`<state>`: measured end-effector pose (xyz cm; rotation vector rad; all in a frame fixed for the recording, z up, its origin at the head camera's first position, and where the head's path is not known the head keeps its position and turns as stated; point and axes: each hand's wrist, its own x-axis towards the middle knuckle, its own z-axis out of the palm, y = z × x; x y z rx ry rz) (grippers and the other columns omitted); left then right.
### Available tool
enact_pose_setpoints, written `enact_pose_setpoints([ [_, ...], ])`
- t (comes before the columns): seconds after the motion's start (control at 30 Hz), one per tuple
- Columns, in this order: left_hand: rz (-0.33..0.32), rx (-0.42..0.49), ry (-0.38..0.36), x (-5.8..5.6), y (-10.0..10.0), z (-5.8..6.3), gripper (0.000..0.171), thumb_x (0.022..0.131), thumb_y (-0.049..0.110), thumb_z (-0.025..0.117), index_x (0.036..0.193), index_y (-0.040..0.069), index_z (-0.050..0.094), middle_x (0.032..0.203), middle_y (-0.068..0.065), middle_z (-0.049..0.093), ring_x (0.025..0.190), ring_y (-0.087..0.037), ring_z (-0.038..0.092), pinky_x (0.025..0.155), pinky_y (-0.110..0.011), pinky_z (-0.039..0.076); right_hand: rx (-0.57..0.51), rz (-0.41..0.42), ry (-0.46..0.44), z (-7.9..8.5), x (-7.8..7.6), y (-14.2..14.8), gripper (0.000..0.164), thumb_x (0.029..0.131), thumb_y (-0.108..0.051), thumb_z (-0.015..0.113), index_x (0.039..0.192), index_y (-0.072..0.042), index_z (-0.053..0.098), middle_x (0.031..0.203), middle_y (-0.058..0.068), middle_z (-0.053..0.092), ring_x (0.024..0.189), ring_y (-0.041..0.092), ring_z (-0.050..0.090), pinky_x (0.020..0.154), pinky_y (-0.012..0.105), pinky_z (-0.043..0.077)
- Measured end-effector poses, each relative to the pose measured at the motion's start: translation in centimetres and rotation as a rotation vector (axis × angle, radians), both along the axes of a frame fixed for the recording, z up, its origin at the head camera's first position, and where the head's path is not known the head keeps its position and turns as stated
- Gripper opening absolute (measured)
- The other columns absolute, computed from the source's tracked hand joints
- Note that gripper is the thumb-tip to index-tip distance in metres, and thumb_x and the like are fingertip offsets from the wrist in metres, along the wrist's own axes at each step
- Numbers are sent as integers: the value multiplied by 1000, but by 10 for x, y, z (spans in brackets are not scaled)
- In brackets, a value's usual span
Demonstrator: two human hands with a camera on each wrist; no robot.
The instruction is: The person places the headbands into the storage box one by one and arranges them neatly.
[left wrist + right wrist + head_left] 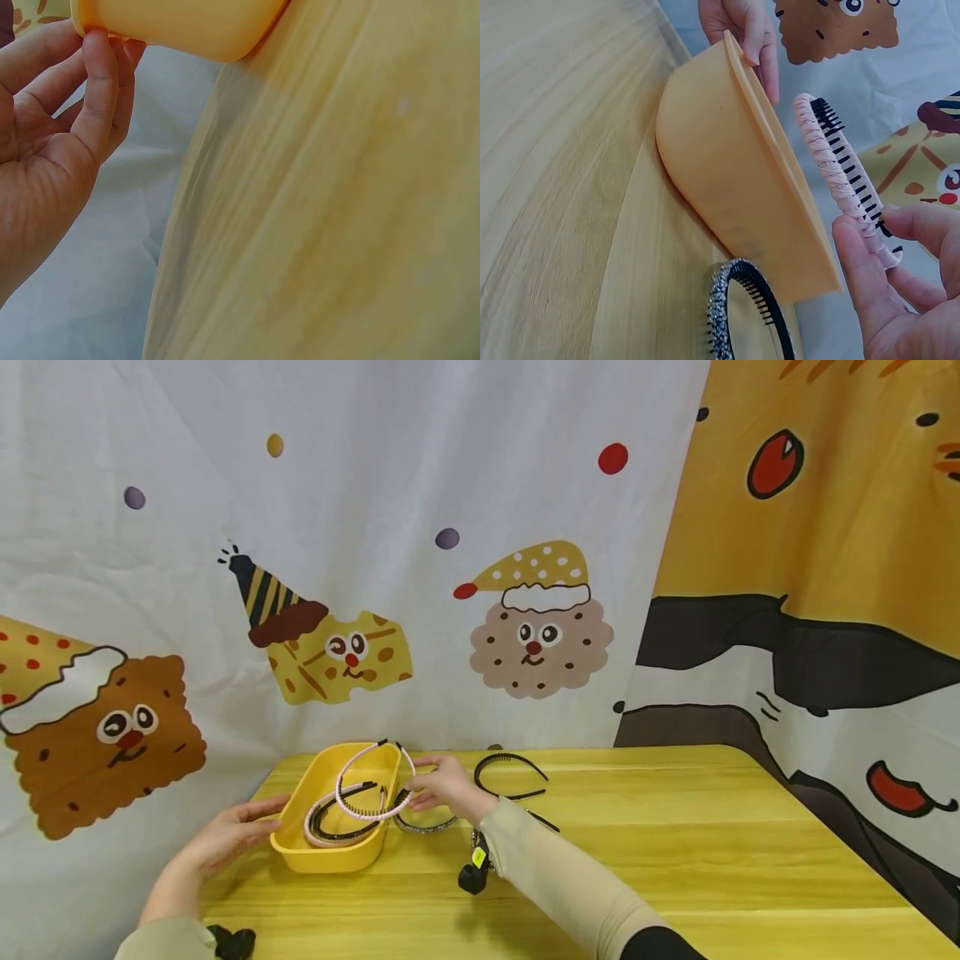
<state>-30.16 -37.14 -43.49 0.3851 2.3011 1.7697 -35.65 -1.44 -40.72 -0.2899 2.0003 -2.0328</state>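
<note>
A yellow plastic basin stands on the left part of the table, with pink and black headbands lying inside. At its left side, my left hand pinches the rim between thumb and fingers; the left wrist view shows the fingertips against the edge. My right hand holds a pink wrapped headband with black inner teeth, pinched near one end between thumb and fingers. This headband hangs above the basin's right rim. Below my right hand, a glittery dark headband lies beside the basin.
A black toothed headband lies on the wooden table beyond my right hand. Another dark headband is partly hidden by my right forearm. Behind the table hangs a printed cloth with cartoon figures.
</note>
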Motion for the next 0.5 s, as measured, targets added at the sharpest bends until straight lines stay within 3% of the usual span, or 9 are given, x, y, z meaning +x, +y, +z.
enact_pose_setpoints([
  [0.5,-9,8,17,-2,-2,-3,62,100,10,53,145,-19,20,147,-32,32,109,1,56,92,-24,48,17,-3,7,0,0,-22,54,83,4,68,133,6,50,82,21,70,54,21,66,59,36,58],
])
